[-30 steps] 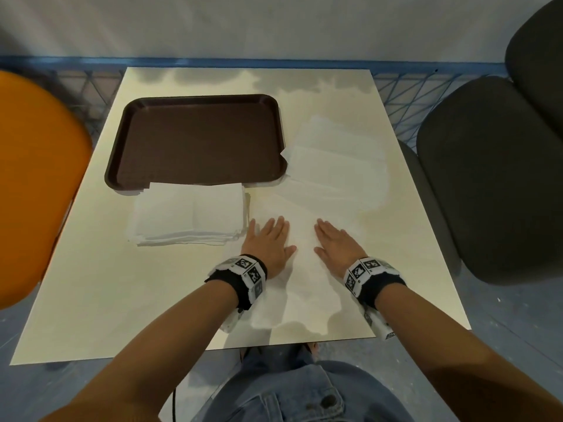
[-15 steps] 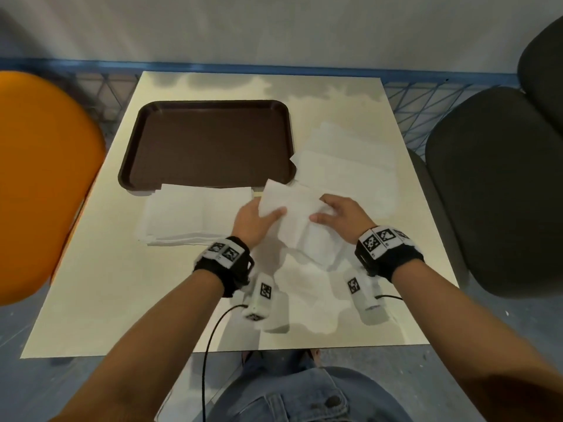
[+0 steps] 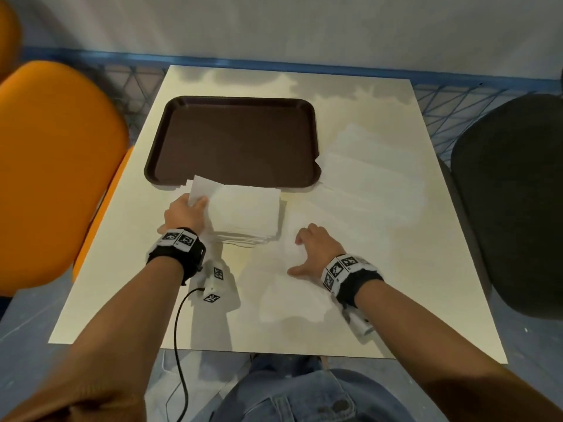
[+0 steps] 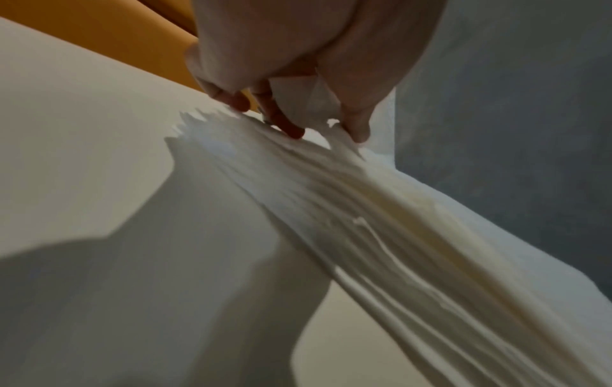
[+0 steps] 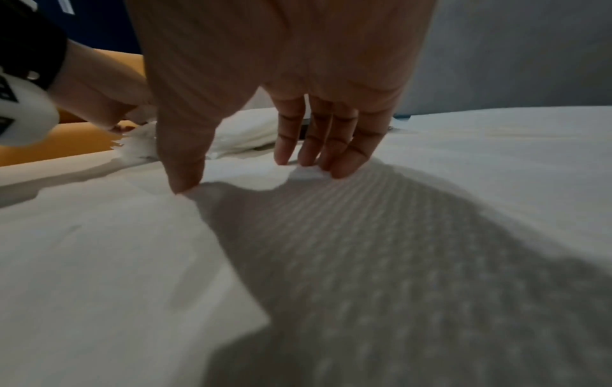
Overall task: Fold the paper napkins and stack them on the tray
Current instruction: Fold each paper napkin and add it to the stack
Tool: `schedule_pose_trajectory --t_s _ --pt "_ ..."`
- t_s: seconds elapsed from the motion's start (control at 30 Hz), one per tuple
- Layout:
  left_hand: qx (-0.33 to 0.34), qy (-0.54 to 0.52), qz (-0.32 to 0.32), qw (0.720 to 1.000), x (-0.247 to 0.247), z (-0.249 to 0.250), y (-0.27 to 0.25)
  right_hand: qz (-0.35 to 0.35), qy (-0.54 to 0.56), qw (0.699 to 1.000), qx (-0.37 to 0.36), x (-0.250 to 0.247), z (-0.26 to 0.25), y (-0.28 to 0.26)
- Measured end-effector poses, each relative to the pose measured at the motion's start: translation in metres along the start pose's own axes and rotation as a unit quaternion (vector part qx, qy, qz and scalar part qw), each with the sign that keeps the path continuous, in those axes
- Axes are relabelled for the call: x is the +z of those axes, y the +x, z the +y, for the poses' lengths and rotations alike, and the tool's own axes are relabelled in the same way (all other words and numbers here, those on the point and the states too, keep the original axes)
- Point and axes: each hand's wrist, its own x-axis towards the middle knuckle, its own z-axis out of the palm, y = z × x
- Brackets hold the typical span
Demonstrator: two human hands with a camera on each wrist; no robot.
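Note:
The brown tray (image 3: 231,141) sits bare at the back left of the table. A stack of folded white napkins (image 3: 246,214) lies just in front of it, seen edge-on as the folded stack (image 4: 380,222) in the left wrist view. My left hand (image 3: 198,204) pinches a folded napkin (image 3: 202,187) at the stack's left end, its corner raised over the tray's rim. In the left wrist view my left hand (image 4: 324,131) holds that sheet between thumb and fingers. My right hand (image 3: 297,254) rests with spread fingertips on a flat unfolded napkin (image 3: 292,287); the right hand (image 5: 248,178) touches the dimpled napkin (image 5: 397,248).
A loose pile of unfolded napkins (image 3: 371,178) lies right of the tray. An orange chair (image 3: 54,172) stands close on the left and a dark chair (image 3: 511,202) on the right. The table's near edge (image 3: 274,351) is by my lap. A cable (image 3: 178,345) hangs from my left wrist.
Both hands pressed a napkin flat, then lifted it folded. Now my left hand alone has carried it left to the stack, and my right hand has dropped onto the flat napkin.

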Motion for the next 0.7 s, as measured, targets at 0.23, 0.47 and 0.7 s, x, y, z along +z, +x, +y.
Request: schedule_pose_trajectory --t_s 0.23,0.47,0.7 --pt "-0.013 0.103 -0.008 0.995 0.009 0.005 -0.003 -0.009 -0.019 1.000 0.003 -0.004 -0.007 0.004" --pt "0.107 0.091 0.128 0.982 0.015 0.026 -0.031 -0.022 -0.098 0.995 0.002 -0.001 -0.014 0.001" --pt "0.312 0.059 -0.117 0.941 0.042 0.045 -0.087 0.000 -0.070 0.997 -0.020 -0.004 -0.009 0.002"
